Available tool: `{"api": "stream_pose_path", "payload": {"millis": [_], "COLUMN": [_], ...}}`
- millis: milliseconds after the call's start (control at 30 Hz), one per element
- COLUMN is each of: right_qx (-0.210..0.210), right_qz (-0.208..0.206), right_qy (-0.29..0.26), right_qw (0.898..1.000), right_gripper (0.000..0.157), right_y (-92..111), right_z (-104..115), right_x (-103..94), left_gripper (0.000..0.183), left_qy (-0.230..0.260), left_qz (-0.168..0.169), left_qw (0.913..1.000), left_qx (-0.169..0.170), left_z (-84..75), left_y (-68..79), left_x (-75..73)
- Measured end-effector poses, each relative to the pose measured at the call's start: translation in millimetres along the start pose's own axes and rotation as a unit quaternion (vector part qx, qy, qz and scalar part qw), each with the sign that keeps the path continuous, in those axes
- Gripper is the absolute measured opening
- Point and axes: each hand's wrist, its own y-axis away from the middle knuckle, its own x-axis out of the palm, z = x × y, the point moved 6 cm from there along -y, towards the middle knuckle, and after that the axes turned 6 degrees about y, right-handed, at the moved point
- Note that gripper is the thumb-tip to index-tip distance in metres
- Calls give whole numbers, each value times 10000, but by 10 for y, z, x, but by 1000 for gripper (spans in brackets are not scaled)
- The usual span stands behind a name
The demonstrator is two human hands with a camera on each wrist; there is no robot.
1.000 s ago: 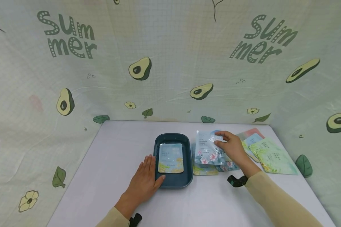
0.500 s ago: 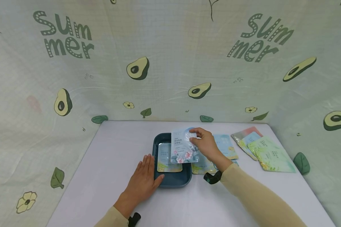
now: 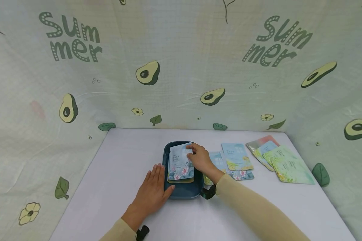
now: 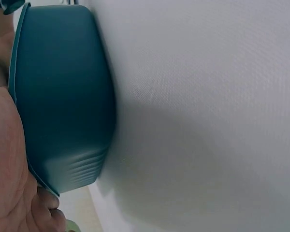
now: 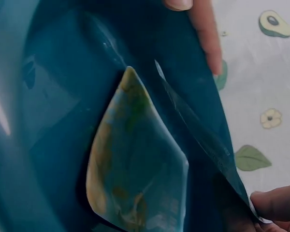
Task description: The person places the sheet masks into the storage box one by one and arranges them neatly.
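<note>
A dark blue tray (image 3: 184, 192) stands on the white table. My left hand (image 3: 151, 190) lies with straight fingers along its left rim; the left wrist view shows the palm against the tray's outer edge (image 4: 63, 96). My right hand (image 3: 200, 159) pinches the upper right edge of a light blue sachet with pink flowers (image 3: 181, 164) over the tray. In the right wrist view this sachet (image 5: 198, 125) appears edge-on, apart from the blue and yellow sachet (image 5: 140, 164) lying on the tray floor beneath. From the head view, the held sachet covers most of that lower one.
Right of the tray lie overlapping sachets, with a blue and yellow one (image 3: 236, 156) over a flowered one (image 3: 242, 175). Farther right is a fan of sachets, green ones (image 3: 291, 167) in front. A patterned avocado cloth (image 3: 181, 67) hangs behind and beside the table.
My right hand has carried the flowered sachet leftward from the pile beside the tray to over the tray and lowered it. The left hand has stayed at the rim.
</note>
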Motion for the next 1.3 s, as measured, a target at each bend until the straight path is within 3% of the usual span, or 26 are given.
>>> {"api": "stream_pose_path", "payload": {"millis": [167, 367, 567, 767, 867, 967, 1167, 1300], "right_qx": [1, -304, -586, -445, -419, -449, -641, -811], "right_qz": [268, 690, 735, 706, 745, 607, -134, -319], "right_qy": [48, 828, 1263, 1125, 1322, 1546, 1632, 2343], "right_qw": [9996, 9937, 9875, 9901, 9875, 9851, 9844, 9682], "right_gripper": [33, 40, 39, 43, 46, 47, 41, 46], "right_y": [-9, -46, -67, -94, -97, -76, 49, 145], "right_z": [3, 45, 62, 25, 33, 55, -40, -307], "right_x": [74, 100, 75, 52, 10, -97, -454, -625], "left_gripper": [90, 90, 89, 89, 89, 89, 90, 90], "left_qy": [38, 106, 127, 202, 204, 196, 170, 132], "left_qz": [-1, -8, 5, -51, -57, -47, -40, -92], "left_qw": [10000, 9999, 9999, 9998, 9998, 9998, 9998, 9999], "left_qx": [0, 13, 11, 40, 36, 16, -29, -8], "left_z": [2, 3, 8, 8, 14, 18, 13, 10], "left_y": [-7, -3, -4, 2, 1, -5, -12, 0], "left_x": [5, 13, 29, 20, 27, 38, 36, 27]}}
